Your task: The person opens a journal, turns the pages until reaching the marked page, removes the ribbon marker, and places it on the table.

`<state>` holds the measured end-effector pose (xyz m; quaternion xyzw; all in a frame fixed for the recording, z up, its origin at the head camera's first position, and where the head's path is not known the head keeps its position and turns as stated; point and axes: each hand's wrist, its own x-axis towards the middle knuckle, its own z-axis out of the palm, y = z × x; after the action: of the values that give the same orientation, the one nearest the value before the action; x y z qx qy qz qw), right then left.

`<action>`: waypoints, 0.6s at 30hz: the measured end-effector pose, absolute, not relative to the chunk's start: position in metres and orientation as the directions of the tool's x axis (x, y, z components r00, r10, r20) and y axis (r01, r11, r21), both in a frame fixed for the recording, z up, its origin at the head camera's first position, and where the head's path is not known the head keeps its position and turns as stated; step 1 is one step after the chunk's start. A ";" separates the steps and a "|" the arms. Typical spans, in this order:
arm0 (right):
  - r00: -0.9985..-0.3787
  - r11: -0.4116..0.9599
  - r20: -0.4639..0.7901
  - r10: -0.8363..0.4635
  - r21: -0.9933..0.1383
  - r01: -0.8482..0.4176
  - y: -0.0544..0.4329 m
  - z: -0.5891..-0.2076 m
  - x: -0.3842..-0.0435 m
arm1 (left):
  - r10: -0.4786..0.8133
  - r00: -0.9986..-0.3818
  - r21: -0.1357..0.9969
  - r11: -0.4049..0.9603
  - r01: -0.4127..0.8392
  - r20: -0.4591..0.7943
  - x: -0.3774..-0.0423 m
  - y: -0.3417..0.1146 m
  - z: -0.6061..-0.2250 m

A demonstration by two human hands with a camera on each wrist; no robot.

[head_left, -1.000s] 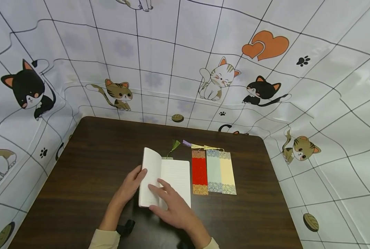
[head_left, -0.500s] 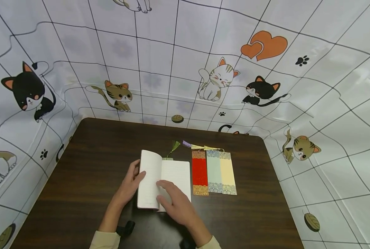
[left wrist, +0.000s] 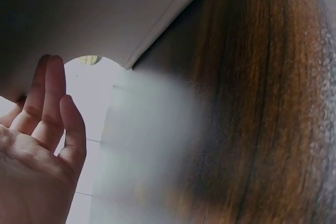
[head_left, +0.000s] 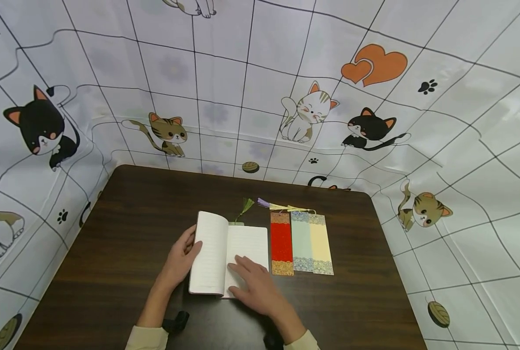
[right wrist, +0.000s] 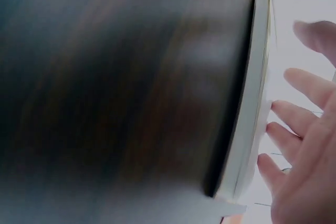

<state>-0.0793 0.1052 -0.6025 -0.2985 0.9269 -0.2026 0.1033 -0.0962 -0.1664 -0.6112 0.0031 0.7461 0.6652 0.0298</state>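
Observation:
An open lined notebook (head_left: 209, 253) lies in front of me, its left side raised off the table. My left hand (head_left: 179, 257) holds that side's outer edge, thumb on the page and fingers behind; the left wrist view shows the fingers against the cover's underside (left wrist: 115, 19). Spread over the right page is my right hand (head_left: 257, 287), fingers extended. In the right wrist view its fingertips reach the page beside the notebook's page edges (right wrist: 247, 108). A green-tasselled bookmark (head_left: 236, 223) pokes out at the notebook's top; most of it is hidden.
Right of the notebook lie a red bookmark (head_left: 282, 243), a mint bookmark (head_left: 301, 243) and a cream bookmark (head_left: 320, 245), tassels pointing away. The dark wooden table (head_left: 133, 204) is enclosed by a cat-print white sheet (head_left: 225, 73).
The notebook's left side has come down further to the left with my left hand. My right hand has slid from near the fold rightward onto the right page.

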 end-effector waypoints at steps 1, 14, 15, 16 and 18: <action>-0.797 0.749 -0.093 -0.597 -0.422 -0.511 0.107 -0.603 -0.080 | 0.042 -0.998 0.992 0.121 -0.038 -0.043 -0.096 -0.167 -0.611; -0.784 0.793 -0.207 -0.585 -0.349 -0.500 0.126 -0.602 -0.087 | 0.041 -0.997 0.989 0.135 -0.055 -0.061 -0.095 -0.168 -0.606; -0.782 0.793 -0.213 -0.586 -0.349 -0.499 0.127 -0.602 -0.088 | 0.039 -0.997 0.989 0.138 -0.055 -0.061 -0.095 -0.168 -0.606; -0.780 0.794 -0.221 -0.585 -0.349 -0.497 0.127 -0.601 -0.088 | 0.040 -0.997 0.989 0.140 -0.053 -0.059 -0.095 -0.168 -0.605; -0.777 0.795 -0.234 -0.585 -0.354 -0.492 0.127 -0.601 -0.089 | 0.043 -0.997 0.988 0.146 -0.052 -0.059 -0.095 -0.168 -0.605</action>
<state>-0.0886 0.1269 -0.6008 -0.2888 0.9324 -0.1376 0.1680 -0.0955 -0.1680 -0.6045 -0.0029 0.7562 0.6533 0.0365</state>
